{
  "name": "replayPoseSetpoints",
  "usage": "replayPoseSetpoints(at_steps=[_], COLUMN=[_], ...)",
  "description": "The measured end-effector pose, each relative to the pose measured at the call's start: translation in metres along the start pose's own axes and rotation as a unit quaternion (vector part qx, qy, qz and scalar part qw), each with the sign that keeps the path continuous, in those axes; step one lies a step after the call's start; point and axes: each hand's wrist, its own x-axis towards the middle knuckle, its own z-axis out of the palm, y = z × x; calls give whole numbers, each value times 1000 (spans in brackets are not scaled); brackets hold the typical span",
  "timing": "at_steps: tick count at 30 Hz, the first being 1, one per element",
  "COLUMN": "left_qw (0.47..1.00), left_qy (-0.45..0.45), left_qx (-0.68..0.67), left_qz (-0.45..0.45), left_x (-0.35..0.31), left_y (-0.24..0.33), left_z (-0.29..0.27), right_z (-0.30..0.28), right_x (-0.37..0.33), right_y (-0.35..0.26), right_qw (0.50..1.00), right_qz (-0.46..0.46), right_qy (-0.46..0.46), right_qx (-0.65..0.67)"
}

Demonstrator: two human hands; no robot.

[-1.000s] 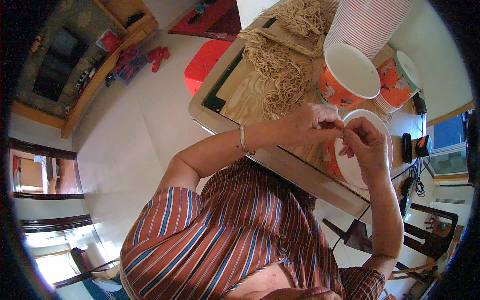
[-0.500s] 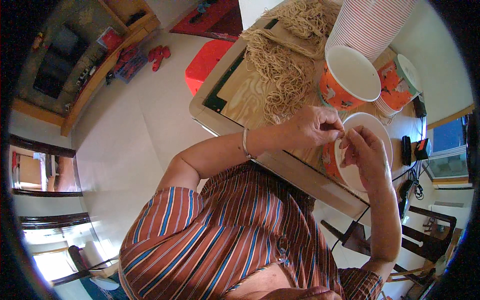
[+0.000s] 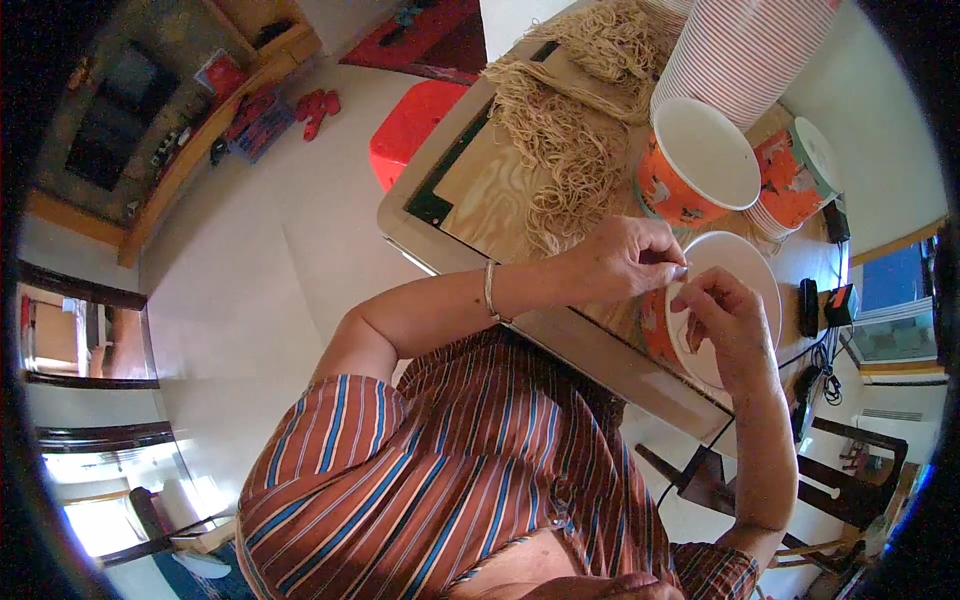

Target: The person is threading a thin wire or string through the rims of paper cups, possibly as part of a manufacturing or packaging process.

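Observation:
Over the near paper tub [image 3: 750,262], orange outside and white inside, my two hands work close together. My left hand [image 3: 622,258], with a bangle at its wrist, is pinched at the fingertips. What sits in that pinch is too small to make out. Thumb and fingers of my right hand [image 3: 722,308] are bent together in a pinch just to the right and a little nearer, and its contents cannot be made out either. Beyond my left hand lies a tangled heap of tan string [image 3: 575,150]. A second orange paper tub [image 3: 708,155], white inside, stands past the near one.
Tall nested white tubs with red rims [image 3: 745,55] lean at the table's far side, beside another orange tub stack [image 3: 795,170]. Black adapters and cables [image 3: 828,365] are at the right. A red stool [image 3: 412,130] stands beyond the wooden table [image 3: 490,200].
My right hand has drawn slightly down and away from my left fingertips, opening a small gap between them. My left hand has hardly moved.

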Motion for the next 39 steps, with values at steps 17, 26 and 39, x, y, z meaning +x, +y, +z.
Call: replayPoseSetpoints(at_steps=[17,26,39], left_qw=[993,998,996], left_qy=[-24,-21,-27], left_qx=[74,11,14], left_qz=[85,52,84], left_x=[3,4,6], left_y=[-9,-5,-13], left_z=[-6,-7,-5], right_z=[2,8,10], right_x=[9,3,-2], right_y=[-7,-9,-19], right_qw=[978,915,867], right_qz=[-151,-234,-306], right_qy=[72,156,139], right_qx=[-127,-290,-368])
